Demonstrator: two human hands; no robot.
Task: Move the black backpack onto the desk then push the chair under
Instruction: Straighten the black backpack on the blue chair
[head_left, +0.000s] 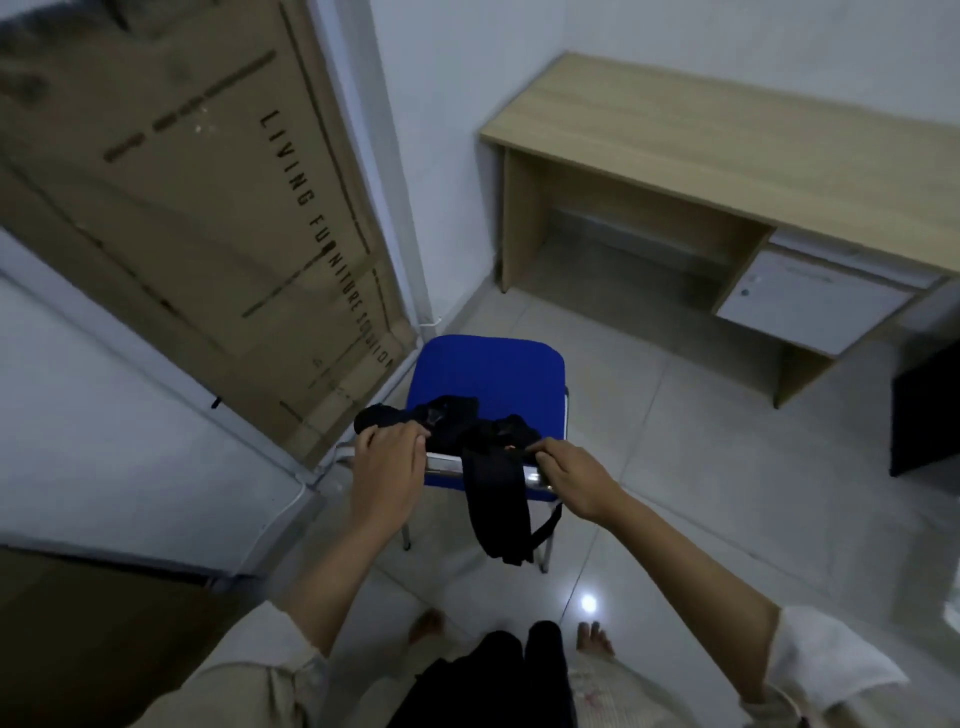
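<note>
Now both hands (387, 457) (fingers closed) grip the backpack (483, 441) on the chair (488, 369).

Backpack (483, 441): matt black cloth, soft and crumpled, woven straps hanging limp; my left hand (387, 467) and right hand (574, 480) are gripping that fabric. Chair (488, 371): seat is showing bright blue cloth, matt, finely textured; the frame is gleaming as polished metal tube. Table (727, 140): pale wood-grain laminate, smooth, low sheen; its drawer front (810, 299) is looking like flat grey-white laminate. Carton (182, 208) leaning on the wall: brown cardboard, matt, slightly scuffed, printed in black. Floor (675, 493): glossy light tiles, reflecting a lamp spot. My sleeves are looking like pale, matt cloth.
</note>
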